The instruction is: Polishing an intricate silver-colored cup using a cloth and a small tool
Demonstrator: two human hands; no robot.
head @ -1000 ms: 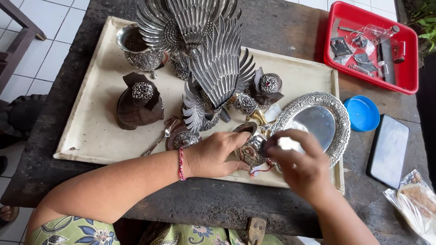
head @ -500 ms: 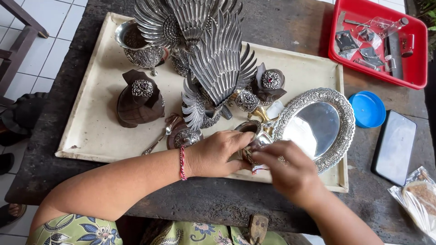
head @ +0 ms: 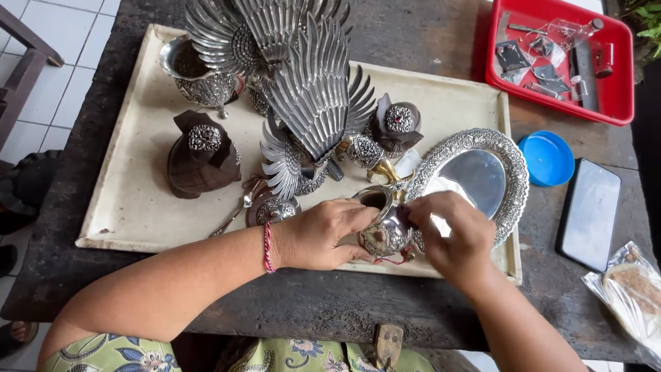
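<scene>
My left hand [head: 323, 234] grips small silver cup [head: 383, 231]; right hand [head: 451, 231] pinches its rim. Red tray [head: 623, 69] far right, clear packet [head: 630, 293] near edge. Dark wooden table [head: 427, 41], tiled floor.

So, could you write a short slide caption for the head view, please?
Both hands, left hand and right hand, hold a small embossed silver cup beside an oval silver tray.

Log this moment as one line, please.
left hand: grips small silver cup | right hand: on cup's side | place: cream tray | beside: oval silver tray
</scene>
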